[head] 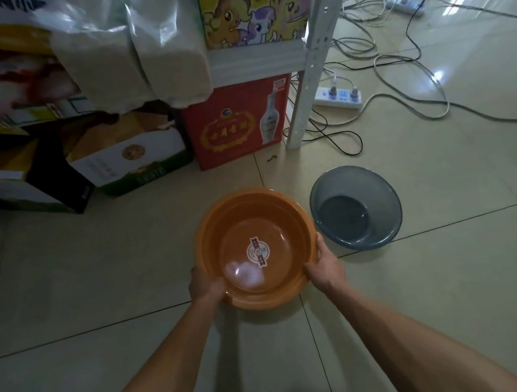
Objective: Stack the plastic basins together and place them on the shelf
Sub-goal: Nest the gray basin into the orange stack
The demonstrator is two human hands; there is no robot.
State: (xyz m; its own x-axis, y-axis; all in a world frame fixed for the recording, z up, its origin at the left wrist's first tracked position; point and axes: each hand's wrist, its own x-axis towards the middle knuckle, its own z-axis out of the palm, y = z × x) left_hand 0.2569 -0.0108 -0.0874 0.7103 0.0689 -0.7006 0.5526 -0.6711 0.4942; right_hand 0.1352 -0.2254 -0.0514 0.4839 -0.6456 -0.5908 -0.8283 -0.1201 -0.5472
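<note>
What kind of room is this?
Probably a storeroom or a cluttered room at home: a metal shelf packed with boxes, power strips and basins on a tiled floor.

Two bare forearms reach in from the bottom edge, no sleeves, no watch, no rings or bands showing on either wrist. The left hand [203,286] and right hand [324,265] are both ungloved, fingers partly hidden from this angle.

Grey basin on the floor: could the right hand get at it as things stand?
Probably not yet: the right hand grips the orange basin rim together with the left hand. Otherwise the grey basin sits close beside, with nothing between.
</note>
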